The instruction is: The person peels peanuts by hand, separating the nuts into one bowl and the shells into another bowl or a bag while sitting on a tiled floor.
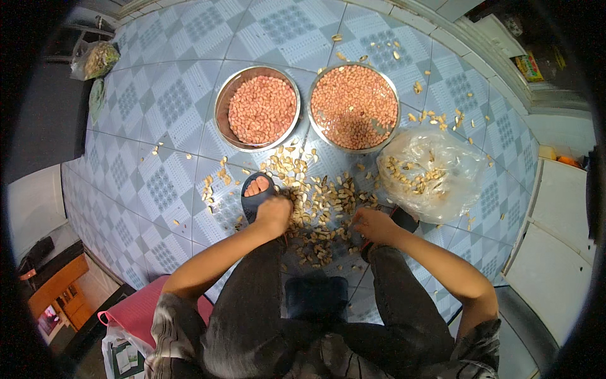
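Observation:
Scattered peanut shells (326, 199) lie on the tiled floor between my feet. My left hand (273, 215) is closed in a fist beside a dark slipper (252, 201), at the left edge of the shells; whether anything is inside it is hidden. At the right edge of the shells, my right hand (371, 224) has bent fingers turned toward the pile, and its grip is unclear. Two round metal bowls stand beyond: the left bowl (221, 116) and the right bowl (310, 116) both hold shelled reddish peanuts. A clear plastic bag (454, 189) with peanuts in their shells lies to the right.
Loose shells also dot the floor tiles (175, 94) around the bowls and bag. A small dark stool (316, 296) is between my legs. A pink object (137, 303) and a white bag (111, 350) are at lower left, white cabinet doors (551, 251) at right.

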Available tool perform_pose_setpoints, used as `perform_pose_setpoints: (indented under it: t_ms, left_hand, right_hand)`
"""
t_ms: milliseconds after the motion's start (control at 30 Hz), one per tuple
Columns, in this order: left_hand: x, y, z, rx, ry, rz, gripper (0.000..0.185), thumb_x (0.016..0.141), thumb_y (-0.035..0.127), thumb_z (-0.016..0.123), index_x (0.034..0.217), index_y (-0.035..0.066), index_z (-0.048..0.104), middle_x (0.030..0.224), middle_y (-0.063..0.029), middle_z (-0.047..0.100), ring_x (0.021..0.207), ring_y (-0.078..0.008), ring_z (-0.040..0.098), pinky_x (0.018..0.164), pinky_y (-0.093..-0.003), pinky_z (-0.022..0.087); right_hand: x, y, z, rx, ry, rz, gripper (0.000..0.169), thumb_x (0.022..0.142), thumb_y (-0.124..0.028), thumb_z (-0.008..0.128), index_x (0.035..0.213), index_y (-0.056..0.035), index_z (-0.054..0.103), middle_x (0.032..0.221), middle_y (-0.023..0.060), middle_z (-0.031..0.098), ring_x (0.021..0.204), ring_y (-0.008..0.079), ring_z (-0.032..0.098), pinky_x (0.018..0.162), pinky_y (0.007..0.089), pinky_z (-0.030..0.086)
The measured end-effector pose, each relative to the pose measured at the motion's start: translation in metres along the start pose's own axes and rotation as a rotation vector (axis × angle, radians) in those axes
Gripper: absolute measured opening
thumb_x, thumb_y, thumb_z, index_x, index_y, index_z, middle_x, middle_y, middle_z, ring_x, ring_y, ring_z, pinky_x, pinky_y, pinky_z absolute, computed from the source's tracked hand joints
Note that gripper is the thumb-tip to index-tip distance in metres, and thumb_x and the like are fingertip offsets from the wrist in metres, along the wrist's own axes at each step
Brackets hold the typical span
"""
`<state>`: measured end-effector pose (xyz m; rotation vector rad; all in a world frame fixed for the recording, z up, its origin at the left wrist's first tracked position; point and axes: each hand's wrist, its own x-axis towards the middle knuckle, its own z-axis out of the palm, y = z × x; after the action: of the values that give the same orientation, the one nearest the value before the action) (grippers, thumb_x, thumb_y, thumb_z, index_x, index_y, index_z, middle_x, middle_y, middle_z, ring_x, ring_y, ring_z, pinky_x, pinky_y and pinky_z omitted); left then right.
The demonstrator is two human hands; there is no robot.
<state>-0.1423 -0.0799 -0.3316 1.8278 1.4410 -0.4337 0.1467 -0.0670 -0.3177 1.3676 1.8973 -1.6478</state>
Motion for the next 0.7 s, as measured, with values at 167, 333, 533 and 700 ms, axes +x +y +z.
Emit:
perform_pose_setpoints:
  t_ms: [167, 333, 533, 700]
  left_hand:
    - [0.017, -0.012, 0.006, -0.184, 0.544, -0.104, 0.011, 0.073, 0.016, 0.064, 0.079, 0.007, 0.064, 0.079, -0.0109, 0.058, 0.072, -0.0304, 0.058, 0.065, -0.0387, 0.046]
    - [0.033, -0.01, 0.015, 0.073, 0.626, -0.043, 0.006, 0.074, 0.013, 0.06, 0.075, 0.007, 0.061, 0.078, -0.0079, 0.054, 0.074, -0.0258, 0.057, 0.064, -0.034, 0.045]
    - [0.04, -0.017, 0.03, 0.258, 0.52, 0.05, 0.006, 0.07, 0.008, 0.054, 0.076, 0.008, 0.057, 0.077, -0.0064, 0.054, 0.072, -0.0222, 0.057, 0.063, -0.0326, 0.047]
    - [0.046, -0.019, 0.034, 0.38, 0.484, 0.141, 0.016, 0.072, 0.01, 0.053, 0.087, 0.007, 0.056, 0.079, -0.0061, 0.056, 0.069, -0.0194, 0.058, 0.06, -0.0292, 0.048]
  right_hand:
    - [0.013, 0.013, 0.016, 0.207, 0.035, -0.018, 0.02, 0.084, -0.021, 0.056, 0.092, -0.0031, 0.057, 0.085, 0.0157, 0.062, 0.082, 0.0311, 0.06, 0.07, 0.0409, 0.046]
    - [0.027, 0.018, 0.032, 0.685, 0.033, -0.129, 0.023, 0.084, -0.027, 0.059, 0.084, -0.0034, 0.059, 0.074, 0.0082, 0.059, 0.069, 0.0157, 0.057, 0.061, 0.031, 0.044]
    - [0.039, 0.005, 0.023, 0.759, -0.051, -0.049, 0.027, 0.086, -0.028, 0.057, 0.077, -0.0022, 0.057, 0.063, -0.0004, 0.052, 0.056, 0.0092, 0.048, 0.051, 0.0266, 0.038]
    - [0.048, -0.006, -0.005, 0.915, -0.07, 0.051, 0.025, 0.085, -0.028, 0.056, 0.078, -0.004, 0.06, 0.058, -0.0022, 0.049, 0.051, 0.0078, 0.044, 0.048, 0.0242, 0.034]
